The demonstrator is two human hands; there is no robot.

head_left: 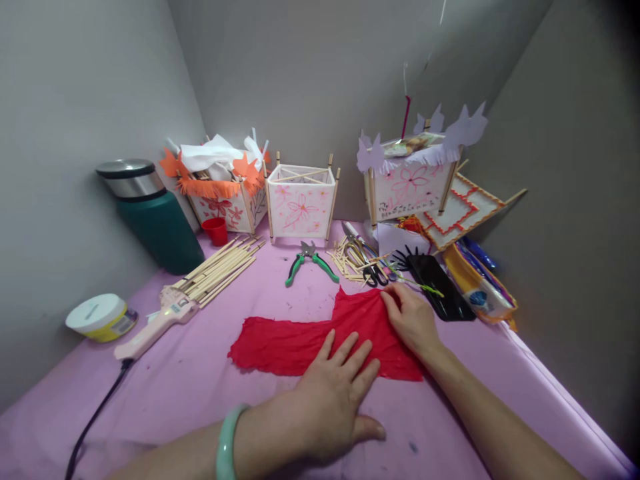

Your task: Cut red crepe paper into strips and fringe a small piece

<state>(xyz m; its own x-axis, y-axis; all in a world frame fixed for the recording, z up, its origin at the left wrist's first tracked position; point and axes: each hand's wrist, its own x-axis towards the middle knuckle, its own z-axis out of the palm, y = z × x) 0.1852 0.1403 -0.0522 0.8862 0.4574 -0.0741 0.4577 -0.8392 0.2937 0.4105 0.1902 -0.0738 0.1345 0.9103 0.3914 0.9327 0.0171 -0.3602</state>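
across the lilac-covered table [175,407], between the person's two hands, a crinkled red sheet [280,347] lies mostly flat, a long strip reaching to the left and a wider part to the right; whether it is cloth or paper cannot be told. the left hand [330,400] is spread palm down over its lower middle, thumb out on the table cover. the right hand [413,320] seems to pinch the upper right edge between thumb and fingertips, the other fingers curled in.

the likeliest trouble is a tear: the sheet looks thin and its edges are ragged, so a hard pull on the right while the left presses down could split it near the inner corner, where strip and wide part meet. uneven pressure could also leave the wrinkles creased in, or drag the table cover along with it.

just beyond the upper right edge, the scissors [373,275] and a pile of short sticks [345,260] could snag the sheet if it were swept forward. the green-handled cutters [295,267] stand open behind the strip. to the left, a pink corded tool [160,327] lies against the long sticks [225,270]; a sleeve-height sweep could catch its cord [100,417], and, if hot, its tip could scorch something.
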